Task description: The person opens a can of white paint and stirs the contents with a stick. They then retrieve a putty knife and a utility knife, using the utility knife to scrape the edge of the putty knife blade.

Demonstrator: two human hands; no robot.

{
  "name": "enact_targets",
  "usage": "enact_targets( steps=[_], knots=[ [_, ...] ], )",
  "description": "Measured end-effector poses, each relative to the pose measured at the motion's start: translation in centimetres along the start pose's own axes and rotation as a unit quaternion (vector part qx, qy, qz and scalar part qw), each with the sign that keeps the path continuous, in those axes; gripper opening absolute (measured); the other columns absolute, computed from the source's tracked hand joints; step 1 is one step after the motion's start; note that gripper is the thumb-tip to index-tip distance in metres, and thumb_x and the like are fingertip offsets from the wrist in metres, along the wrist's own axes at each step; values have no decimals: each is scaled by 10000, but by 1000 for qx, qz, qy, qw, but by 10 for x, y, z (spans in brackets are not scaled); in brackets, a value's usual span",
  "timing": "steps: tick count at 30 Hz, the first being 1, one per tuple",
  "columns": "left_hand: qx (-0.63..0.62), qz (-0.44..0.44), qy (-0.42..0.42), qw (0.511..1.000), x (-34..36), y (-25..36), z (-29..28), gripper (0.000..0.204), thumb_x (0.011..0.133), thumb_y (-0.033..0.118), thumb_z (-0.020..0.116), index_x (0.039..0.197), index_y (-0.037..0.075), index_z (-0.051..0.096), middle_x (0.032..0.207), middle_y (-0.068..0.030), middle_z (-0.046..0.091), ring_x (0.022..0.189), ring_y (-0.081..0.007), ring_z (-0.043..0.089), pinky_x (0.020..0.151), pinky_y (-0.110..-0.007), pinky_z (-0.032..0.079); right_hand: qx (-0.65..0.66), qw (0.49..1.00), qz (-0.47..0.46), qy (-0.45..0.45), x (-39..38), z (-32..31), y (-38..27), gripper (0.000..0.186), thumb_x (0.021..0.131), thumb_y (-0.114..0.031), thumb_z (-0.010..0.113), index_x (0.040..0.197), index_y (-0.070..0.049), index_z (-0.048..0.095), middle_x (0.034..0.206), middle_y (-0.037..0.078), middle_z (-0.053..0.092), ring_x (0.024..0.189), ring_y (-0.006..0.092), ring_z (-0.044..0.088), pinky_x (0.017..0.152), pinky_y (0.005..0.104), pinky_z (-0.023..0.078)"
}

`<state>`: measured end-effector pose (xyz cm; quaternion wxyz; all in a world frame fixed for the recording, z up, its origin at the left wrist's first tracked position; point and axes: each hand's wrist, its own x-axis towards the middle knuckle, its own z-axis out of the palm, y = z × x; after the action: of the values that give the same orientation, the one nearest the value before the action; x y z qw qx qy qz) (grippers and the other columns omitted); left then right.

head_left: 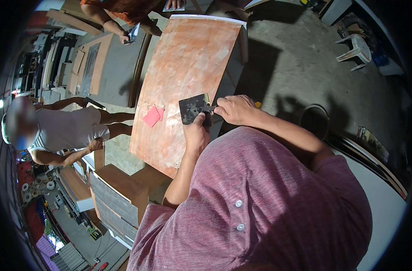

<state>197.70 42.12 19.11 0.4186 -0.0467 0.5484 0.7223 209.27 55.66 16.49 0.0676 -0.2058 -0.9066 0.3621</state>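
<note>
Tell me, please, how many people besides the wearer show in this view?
2. One person in a grey top bends at the left beside the wooden cabinets; another in an orange top sits at the top edge, mostly cut off. Others may be hidden out of view.

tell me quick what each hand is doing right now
left hand: shut on the dark scraper
right hand: shut on a small tool at the scraper's edge
</note>
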Motion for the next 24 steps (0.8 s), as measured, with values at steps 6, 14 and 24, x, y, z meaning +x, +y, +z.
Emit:
enact_targets(
  steps=[6,14,24],
  knots=[
    [25,4,5,1000,-6,7,6,321,905,-104,464,1201,9,511,1023,-116,641,866,-234,679,741,-362,577,-12,1000,0,20,2,1,2,354,977,-402,495,884,-68,563,806,173,659,774,407,651,689,537,504],
    [4,-24,-2,1000,-5,5,-1,315,900,-105,450,1185,6,525,1019,-128,646,864,-249,682,751,-369,585,-15,1000,7,1,6,3,6,350,970,-406,500,890,-73,570,806,176,661,773,408,652,685,538,504],
    [5,-28,47,998,-3,-3,-3,322,885,-126,446,1170,-4,531,1013,-138,641,856,-268,677,768,-381,587,-27,999,14,-26,11,8,14,372,965,-417,497,887,-67,592,825,188,671,817,417,654,720,547,501]
  ],
)
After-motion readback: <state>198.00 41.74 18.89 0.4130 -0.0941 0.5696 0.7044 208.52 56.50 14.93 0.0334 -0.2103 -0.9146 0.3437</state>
